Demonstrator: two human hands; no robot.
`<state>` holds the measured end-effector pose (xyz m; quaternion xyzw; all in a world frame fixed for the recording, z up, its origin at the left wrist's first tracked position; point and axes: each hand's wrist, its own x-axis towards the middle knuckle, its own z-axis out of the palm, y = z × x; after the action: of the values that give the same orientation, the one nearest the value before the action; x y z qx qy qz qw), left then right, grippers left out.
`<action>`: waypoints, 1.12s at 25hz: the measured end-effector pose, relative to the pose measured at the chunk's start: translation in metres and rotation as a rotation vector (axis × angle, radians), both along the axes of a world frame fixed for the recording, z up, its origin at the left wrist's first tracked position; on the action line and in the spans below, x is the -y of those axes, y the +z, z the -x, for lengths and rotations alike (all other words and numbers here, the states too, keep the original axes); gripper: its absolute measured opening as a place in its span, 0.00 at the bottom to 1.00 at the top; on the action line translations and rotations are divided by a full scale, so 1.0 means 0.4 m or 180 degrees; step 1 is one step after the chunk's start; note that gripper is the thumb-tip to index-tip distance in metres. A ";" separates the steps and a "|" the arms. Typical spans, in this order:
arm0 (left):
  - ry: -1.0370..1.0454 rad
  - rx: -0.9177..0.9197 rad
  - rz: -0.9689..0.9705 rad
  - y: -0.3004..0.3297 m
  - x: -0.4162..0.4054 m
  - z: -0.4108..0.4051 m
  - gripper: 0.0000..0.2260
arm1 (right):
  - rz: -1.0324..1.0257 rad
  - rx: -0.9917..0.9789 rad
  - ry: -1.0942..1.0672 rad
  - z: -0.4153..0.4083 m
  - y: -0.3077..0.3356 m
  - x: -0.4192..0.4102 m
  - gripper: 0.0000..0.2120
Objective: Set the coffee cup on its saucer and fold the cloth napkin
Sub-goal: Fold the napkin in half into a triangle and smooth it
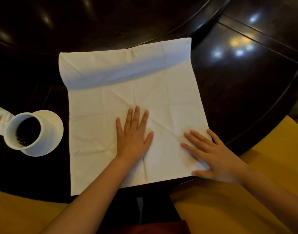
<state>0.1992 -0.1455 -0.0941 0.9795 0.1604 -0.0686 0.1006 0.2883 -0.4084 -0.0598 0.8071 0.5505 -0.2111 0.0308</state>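
dark round table (237,92), glossy. white napkin (121,92) spread flat on it, unfolded, creased, far edge lifted onto the raised centre ring. left hand (133,135) flat, fingers spread, palm down mid-napkin. right hand (214,157) flat and spread too, on the napkin's near right corner; hands apart, grasping nothing. saucer (55,125) left of napkin, with the cup (25,130) of dark coffee on it.

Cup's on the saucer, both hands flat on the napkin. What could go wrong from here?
1. The coffee cup is full and stands just left of the napkin; a sweeping fold could knock it.
2. The napkin's near edge overhangs the table; it may slide off once the left hand and right hand lift.
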 end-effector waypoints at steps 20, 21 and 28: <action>-0.0396 0.0170 0.0405 0.018 0.111 0.044 0.26 | -0.1832 -0.0586 -0.1435 -0.010 0.193 -0.079 0.06; -0.0227 0.0374 0.0916 0.023 0.100 0.048 0.25 | -0.1916 -0.0652 -0.1413 -0.022 0.204 -0.115 0.06; 0.1405 0.0616 0.3907 0.120 -0.065 0.081 0.21 | -0.2276 -0.0799 -0.1120 -0.112 0.225 -0.464 0.08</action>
<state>0.1667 -0.1195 -0.0461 0.6902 0.2795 -0.0369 0.6664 0.3331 -0.2228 0.0300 0.8167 0.4424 -0.1055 -0.3551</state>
